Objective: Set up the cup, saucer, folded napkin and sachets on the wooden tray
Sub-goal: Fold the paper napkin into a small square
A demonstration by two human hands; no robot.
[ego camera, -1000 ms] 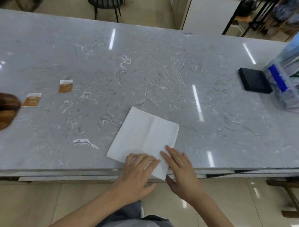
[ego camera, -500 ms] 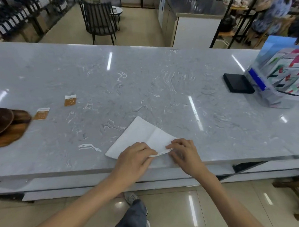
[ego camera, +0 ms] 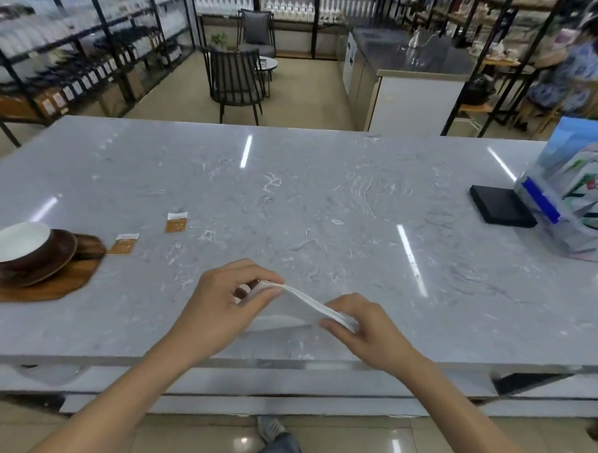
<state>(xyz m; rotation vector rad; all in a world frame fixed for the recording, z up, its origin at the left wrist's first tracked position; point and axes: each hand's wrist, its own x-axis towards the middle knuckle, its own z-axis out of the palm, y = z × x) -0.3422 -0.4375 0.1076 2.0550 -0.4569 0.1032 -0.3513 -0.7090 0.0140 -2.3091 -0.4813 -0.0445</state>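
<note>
The white napkin (ego camera: 306, 301) is lifted off the marble table (ego camera: 324, 208) and seen edge-on, stretched between both hands. My left hand (ego camera: 222, 305) pinches its far-left end, my right hand (ego camera: 360, 323) pinches the near-right end. At the far left, a brown cup with a white inside (ego camera: 17, 243) sits on a brown saucer (ego camera: 49, 266), which rests on the wooden tray (ego camera: 53, 285). Two orange sachets (ego camera: 124, 244) (ego camera: 177, 222) lie flat on the table to the right of the tray.
A black flat box (ego camera: 502, 209) and a clear holder of colourful leaflets (ego camera: 577, 207) stand at the table's right end. Beyond the table are a black chair (ego camera: 234, 82), shelving and a counter. A person sits at the far right (ego camera: 571, 67).
The napkin lay flat on the table with both hands at its near corner; now both hands have lifted it, folded over, into the air. The camera has tilted up, showing the cup and tray.
</note>
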